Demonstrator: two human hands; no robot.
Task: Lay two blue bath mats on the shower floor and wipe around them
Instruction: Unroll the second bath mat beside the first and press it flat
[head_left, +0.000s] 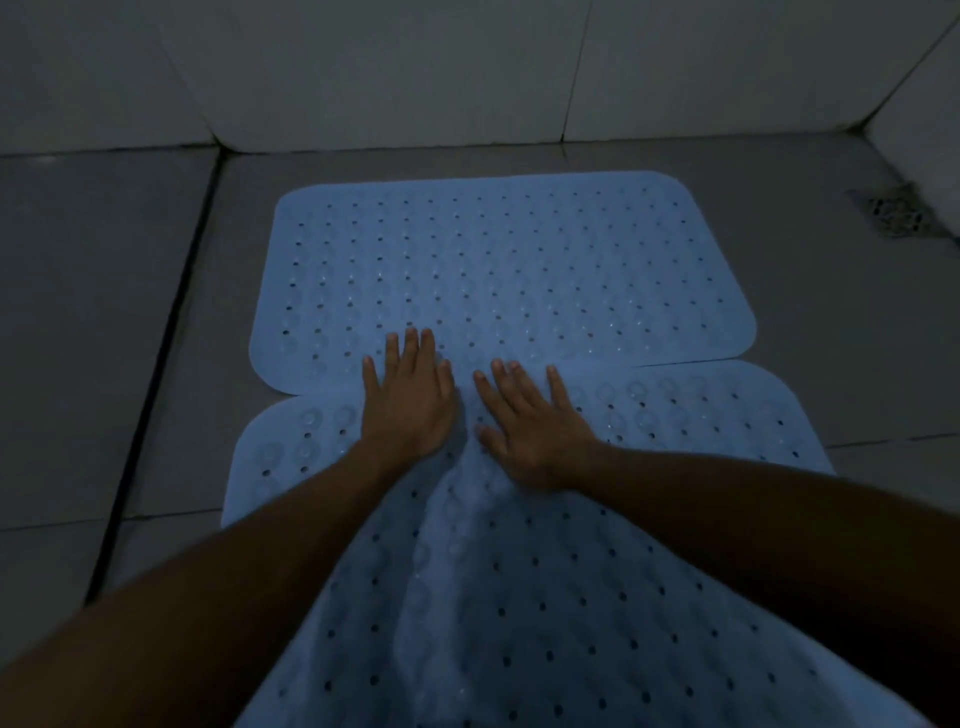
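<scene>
Blue rubber is filling the head view: the far mat (498, 270) is lying flat toward 12 o'clock, long axis running 9 to 3. The near mat (519, 597) is meeting it, bulging at 6. The left hand (410, 400) and right hand (530, 421) are pressing with flat, spread fingers, gripping nothing. The ridge may be staying unflattened, so the suction cups could fail to stick.

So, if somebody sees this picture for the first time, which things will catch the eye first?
Two blue bath mats fill the middle of the grey floor: the far mat lies flat, while the near mat bulges in a ridge. The left hand and right hand press flat where the mats meet. A drain grate sits at the far right.
</scene>
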